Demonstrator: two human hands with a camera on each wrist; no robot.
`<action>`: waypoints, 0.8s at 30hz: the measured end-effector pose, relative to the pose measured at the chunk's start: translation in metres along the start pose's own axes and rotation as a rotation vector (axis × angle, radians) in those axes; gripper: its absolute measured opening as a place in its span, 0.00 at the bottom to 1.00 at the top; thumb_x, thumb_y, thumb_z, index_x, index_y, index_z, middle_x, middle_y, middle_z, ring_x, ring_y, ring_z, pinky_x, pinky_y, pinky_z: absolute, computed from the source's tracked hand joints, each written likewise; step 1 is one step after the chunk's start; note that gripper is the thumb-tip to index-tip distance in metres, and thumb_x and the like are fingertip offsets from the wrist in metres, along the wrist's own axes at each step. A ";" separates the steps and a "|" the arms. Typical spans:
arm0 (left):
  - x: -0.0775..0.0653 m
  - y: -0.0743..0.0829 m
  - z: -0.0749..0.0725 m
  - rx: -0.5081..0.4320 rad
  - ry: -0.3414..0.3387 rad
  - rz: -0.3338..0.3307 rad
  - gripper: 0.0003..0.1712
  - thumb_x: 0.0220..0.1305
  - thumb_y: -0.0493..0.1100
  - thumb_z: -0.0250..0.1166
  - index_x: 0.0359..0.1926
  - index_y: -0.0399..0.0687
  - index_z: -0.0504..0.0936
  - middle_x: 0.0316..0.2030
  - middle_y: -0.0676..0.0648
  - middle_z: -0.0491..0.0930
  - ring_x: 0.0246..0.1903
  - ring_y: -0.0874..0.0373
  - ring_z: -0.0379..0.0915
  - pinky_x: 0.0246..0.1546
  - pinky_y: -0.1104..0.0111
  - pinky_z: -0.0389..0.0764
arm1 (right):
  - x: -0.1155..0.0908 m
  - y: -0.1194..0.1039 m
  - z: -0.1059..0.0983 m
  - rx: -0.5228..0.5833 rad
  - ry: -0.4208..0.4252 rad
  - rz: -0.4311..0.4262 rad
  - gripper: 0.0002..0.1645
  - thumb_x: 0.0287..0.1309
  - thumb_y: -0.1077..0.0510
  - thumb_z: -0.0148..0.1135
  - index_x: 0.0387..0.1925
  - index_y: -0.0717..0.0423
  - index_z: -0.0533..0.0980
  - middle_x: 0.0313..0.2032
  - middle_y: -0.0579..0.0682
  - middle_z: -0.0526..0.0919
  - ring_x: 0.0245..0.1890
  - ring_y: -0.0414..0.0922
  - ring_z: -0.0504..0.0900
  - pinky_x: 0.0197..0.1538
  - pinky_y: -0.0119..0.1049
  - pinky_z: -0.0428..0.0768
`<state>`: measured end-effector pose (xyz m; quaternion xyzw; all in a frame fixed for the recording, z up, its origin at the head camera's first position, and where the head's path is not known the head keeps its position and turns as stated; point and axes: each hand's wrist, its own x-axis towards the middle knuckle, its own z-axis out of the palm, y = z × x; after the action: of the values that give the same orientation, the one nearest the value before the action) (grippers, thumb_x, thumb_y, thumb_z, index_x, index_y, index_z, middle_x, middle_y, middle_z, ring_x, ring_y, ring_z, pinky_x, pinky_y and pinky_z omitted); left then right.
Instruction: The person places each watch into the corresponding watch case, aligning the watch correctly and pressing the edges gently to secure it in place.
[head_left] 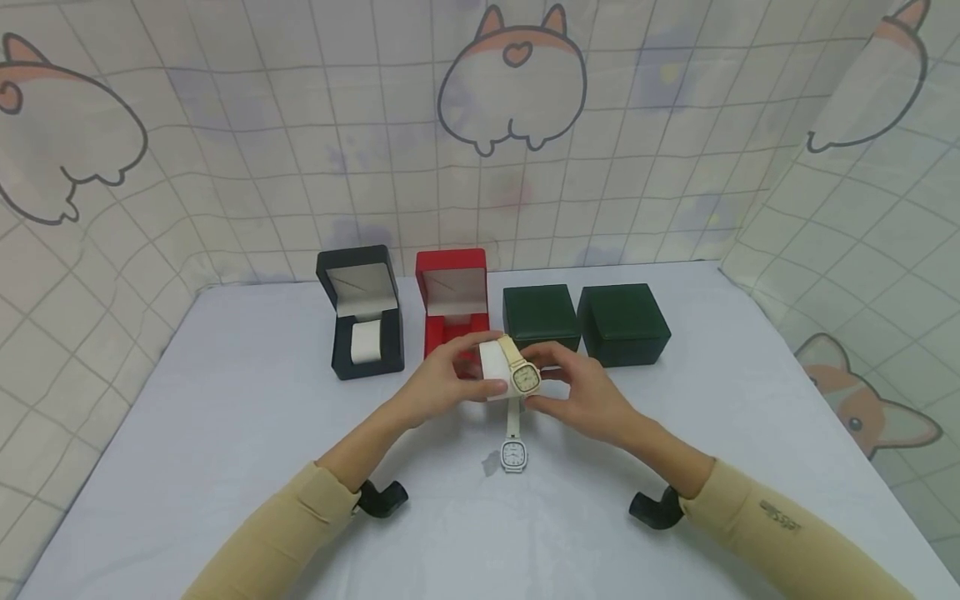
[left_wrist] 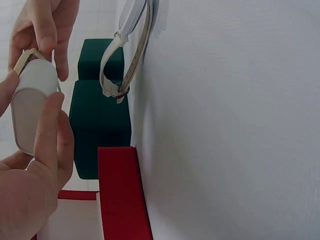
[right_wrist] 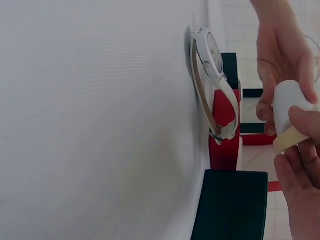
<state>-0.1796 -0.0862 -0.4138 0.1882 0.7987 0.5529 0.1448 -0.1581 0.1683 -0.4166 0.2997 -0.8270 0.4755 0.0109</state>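
My left hand (head_left: 442, 382) grips a white watch cushion (head_left: 493, 363) by its left end, thumb in front and fingers behind. A cream-strapped watch (head_left: 525, 377) with a gold-toned face lies around the cushion's right end. At that end my right hand (head_left: 585, 387) pinches the watch with thumb and fingers. In the left wrist view the cushion (left_wrist: 34, 105) shows its flat oval end, with the strap (left_wrist: 24, 61) looped over the far side. Below the hands a white watch (head_left: 513, 454) lies on the table, its strap buckled in a loop.
Behind the hands stand an open red box (head_left: 452, 283) and two closed green boxes (head_left: 542, 310), (head_left: 624, 323). An open black box (head_left: 362, 312) at the left holds a white cushion (head_left: 366, 342). White cloth covers the table (head_left: 225, 400); patterned curtains surround it.
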 end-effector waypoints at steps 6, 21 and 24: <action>0.000 -0.001 0.001 -0.053 -0.014 -0.021 0.42 0.60 0.48 0.78 0.73 0.64 0.71 0.55 0.49 0.76 0.51 0.48 0.77 0.44 0.59 0.86 | 0.001 -0.001 0.003 -0.066 0.033 -0.034 0.37 0.52 0.69 0.78 0.62 0.59 0.72 0.54 0.52 0.83 0.52 0.48 0.82 0.56 0.47 0.82; -0.002 -0.003 -0.001 -0.194 -0.010 -0.032 0.42 0.59 0.38 0.77 0.72 0.55 0.68 0.59 0.43 0.73 0.52 0.46 0.79 0.50 0.60 0.84 | 0.001 0.001 0.006 -0.110 0.053 -0.106 0.37 0.55 0.68 0.75 0.64 0.60 0.71 0.56 0.51 0.82 0.52 0.45 0.82 0.57 0.42 0.82; -0.002 -0.004 0.000 -0.244 0.006 -0.043 0.41 0.61 0.38 0.76 0.72 0.53 0.68 0.59 0.42 0.73 0.50 0.46 0.80 0.49 0.60 0.85 | 0.002 0.001 0.007 -0.114 0.065 -0.116 0.36 0.55 0.68 0.75 0.65 0.59 0.71 0.57 0.51 0.82 0.52 0.45 0.83 0.58 0.44 0.81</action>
<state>-0.1787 -0.0886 -0.4175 0.1502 0.7299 0.6432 0.1759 -0.1589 0.1625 -0.4206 0.3305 -0.8333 0.4355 0.0823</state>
